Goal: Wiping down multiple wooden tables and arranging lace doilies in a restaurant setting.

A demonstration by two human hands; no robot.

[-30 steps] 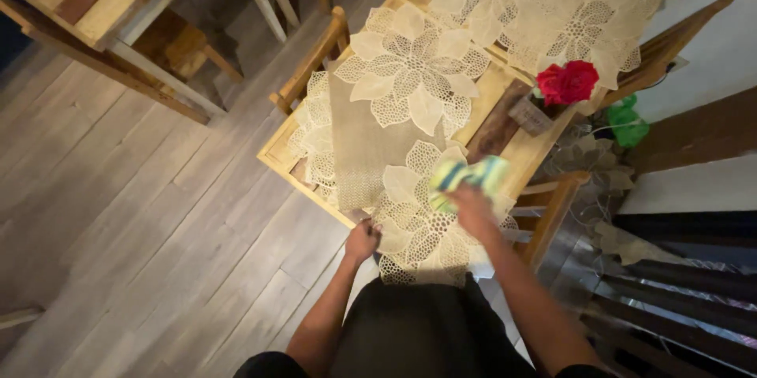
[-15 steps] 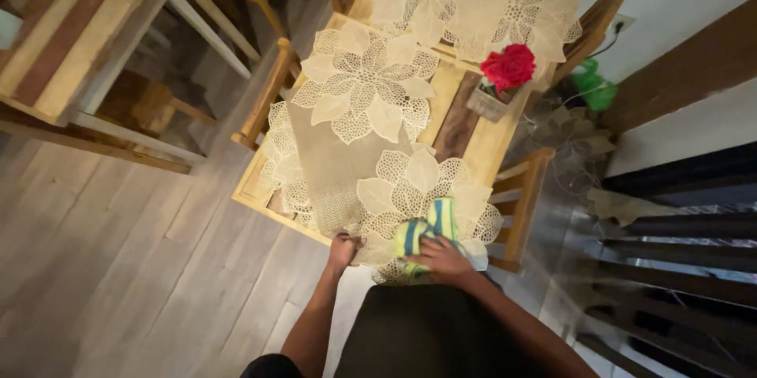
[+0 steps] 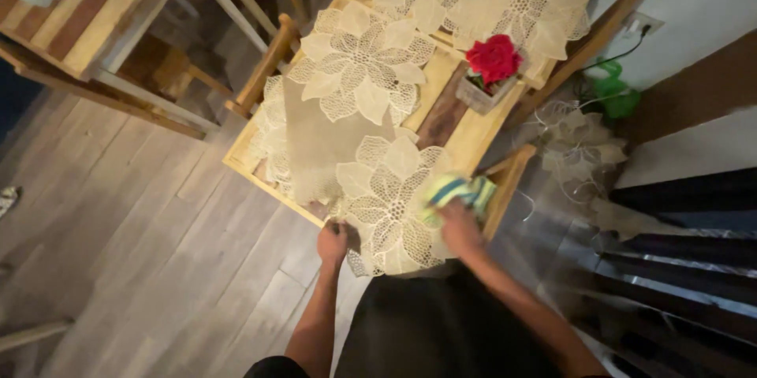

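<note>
From the head view, the left hand pinches the near edge of one lace runner on the wooden table. The right hand presses one green-striped cloth onto its right side. One red flower stands farther back.

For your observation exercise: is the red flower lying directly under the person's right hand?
No. The red flower stands farther up the table, while the right hand presses a striped cloth.

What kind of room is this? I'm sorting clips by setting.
Likely a home dining area: a wooden table with lace flower mats, wooden chairs and a red flower centrepiece.
</note>
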